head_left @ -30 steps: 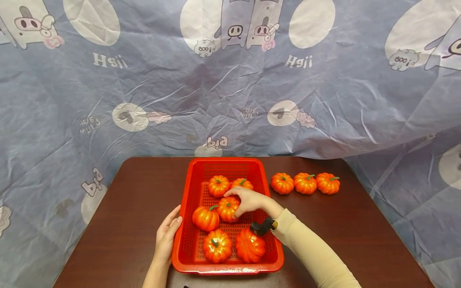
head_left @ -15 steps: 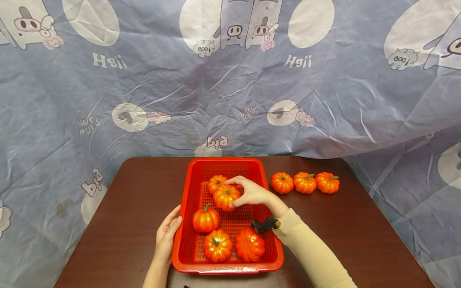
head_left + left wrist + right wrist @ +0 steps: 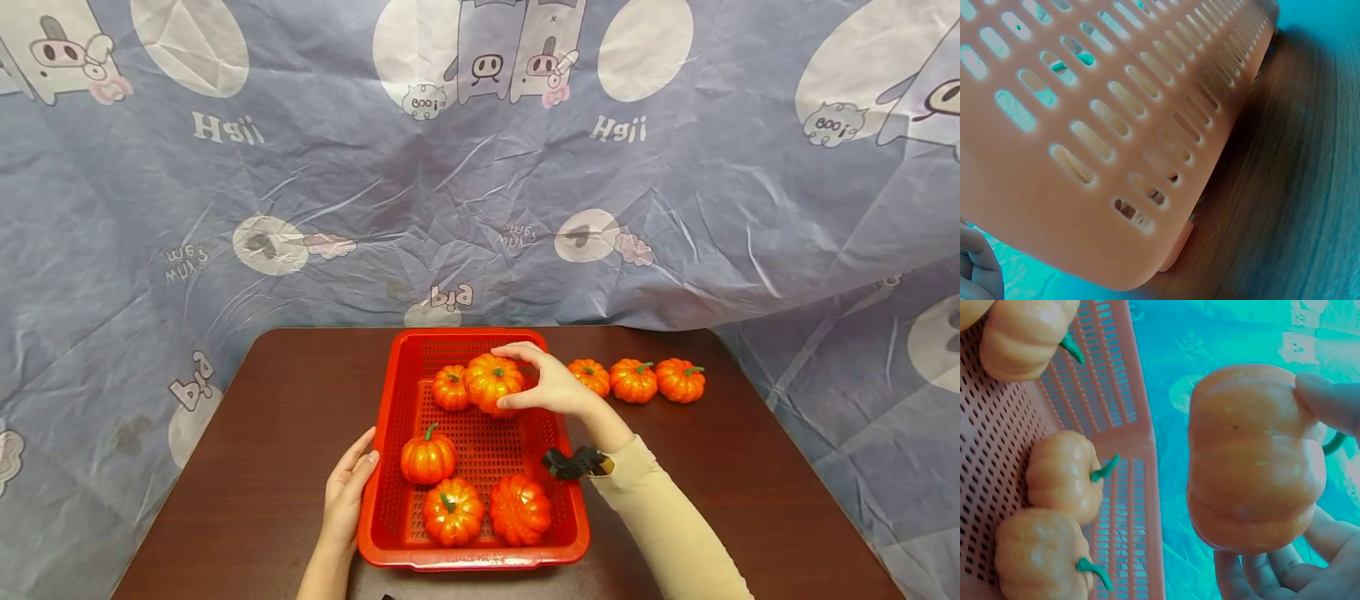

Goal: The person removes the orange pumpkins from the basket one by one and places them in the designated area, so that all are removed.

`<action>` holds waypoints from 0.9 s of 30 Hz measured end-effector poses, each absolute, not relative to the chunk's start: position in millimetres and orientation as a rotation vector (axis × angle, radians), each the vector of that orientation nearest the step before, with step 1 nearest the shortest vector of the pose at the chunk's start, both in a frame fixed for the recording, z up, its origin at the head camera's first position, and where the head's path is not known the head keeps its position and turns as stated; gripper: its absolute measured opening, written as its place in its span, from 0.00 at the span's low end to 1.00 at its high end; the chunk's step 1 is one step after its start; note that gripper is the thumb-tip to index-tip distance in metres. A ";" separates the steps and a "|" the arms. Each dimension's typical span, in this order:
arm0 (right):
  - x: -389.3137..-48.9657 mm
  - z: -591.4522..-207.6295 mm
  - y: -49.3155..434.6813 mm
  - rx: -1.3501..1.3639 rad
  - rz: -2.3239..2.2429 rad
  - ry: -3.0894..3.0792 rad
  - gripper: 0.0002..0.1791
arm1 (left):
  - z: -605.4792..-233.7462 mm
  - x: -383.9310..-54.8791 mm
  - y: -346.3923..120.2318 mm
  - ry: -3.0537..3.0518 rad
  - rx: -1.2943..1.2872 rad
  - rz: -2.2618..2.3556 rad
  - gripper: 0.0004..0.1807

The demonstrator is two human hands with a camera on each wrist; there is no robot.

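Note:
Between thumb and fingers, my right hand (image 3: 551, 385) holds an orange toy pumpkin (image 3: 492, 380) over the back part of a red slotted plastic basket (image 3: 472, 557). In the right wrist view this pumpkin (image 3: 1254, 459) appears close up, its green stem toward the palm. My left hand (image 3: 347, 492) grips the basket's left side at the rim; only bent fingers (image 3: 979, 265) show in the left wrist view. Several pumpkins lie inside: one at the back (image 3: 450, 388), one mid-left (image 3: 428, 458), one front-left (image 3: 453, 512) and one tipped front-right (image 3: 521, 509). The held pumpkin partly covers another.
Right of the basket, three more pumpkins (image 3: 634, 381) stand in a row on the dark brown table (image 3: 300, 400); my right hand overlaps the nearest. A printed grey-blue cloth (image 3: 480, 183) hangs behind the table.
My right hand has lifted the pumpkin from the basket's middle and carried it toward the back, then rightward. The mid-left pumpkin rocked more upright. My left hand stayed put.

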State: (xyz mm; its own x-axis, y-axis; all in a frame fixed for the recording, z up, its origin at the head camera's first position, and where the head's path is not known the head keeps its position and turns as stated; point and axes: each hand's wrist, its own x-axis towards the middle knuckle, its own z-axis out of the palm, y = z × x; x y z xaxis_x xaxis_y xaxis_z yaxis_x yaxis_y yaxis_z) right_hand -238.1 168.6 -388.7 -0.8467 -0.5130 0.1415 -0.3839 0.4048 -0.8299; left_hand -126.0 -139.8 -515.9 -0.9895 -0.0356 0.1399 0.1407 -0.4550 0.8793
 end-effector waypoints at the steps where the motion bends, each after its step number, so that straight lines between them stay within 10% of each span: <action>1: -235.1 -384.5 171.1 -0.802 -1.448 2.517 0.38 | -516.0 -126.0 -139.6 -1.583 -0.152 -2.587 0.25; 27: -216.7 -410.2 272.2 -0.451 -1.947 2.575 0.38 | -514.0 -124.5 -136.0 -1.526 -0.184 -2.610 0.24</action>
State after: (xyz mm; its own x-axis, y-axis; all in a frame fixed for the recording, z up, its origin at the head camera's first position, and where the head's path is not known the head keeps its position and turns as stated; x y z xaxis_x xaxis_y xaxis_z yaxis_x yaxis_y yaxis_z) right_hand -216.7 272.2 -410.2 -0.9550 -0.1475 0.2575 -0.2879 0.2507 -0.9243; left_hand -124.5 -136.0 -514.0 -0.9863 -0.0361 0.1609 0.1580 -0.4874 0.8588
